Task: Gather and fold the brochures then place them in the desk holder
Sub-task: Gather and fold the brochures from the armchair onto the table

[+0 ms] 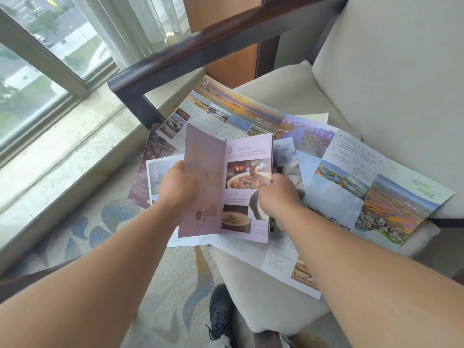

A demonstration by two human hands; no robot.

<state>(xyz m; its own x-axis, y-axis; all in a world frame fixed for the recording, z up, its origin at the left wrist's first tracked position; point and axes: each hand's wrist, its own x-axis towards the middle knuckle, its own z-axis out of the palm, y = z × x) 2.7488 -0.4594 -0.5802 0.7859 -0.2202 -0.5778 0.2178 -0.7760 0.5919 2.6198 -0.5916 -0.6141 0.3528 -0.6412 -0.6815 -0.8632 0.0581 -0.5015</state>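
I hold a pink-purple brochure (226,182) with food photos, partly folded, above an armchair seat. My left hand (177,185) grips its left panel, which is bent upward along a crease. My right hand (277,194) pinches its right edge. Under it lie several unfolded brochures: a long one with sunset and city photos (251,114), a wide landscape one (376,192) spreading to the right, a white one (158,177) at the left, and a dark purple one (155,149) behind that. No desk holder is in view.
The cream armchair (376,71) has a dark wooden armrest (200,46) running across the back left. A window (37,59) and stone sill lie to the left. Patterned carpet (163,285) and my black shoe (221,312) are below.
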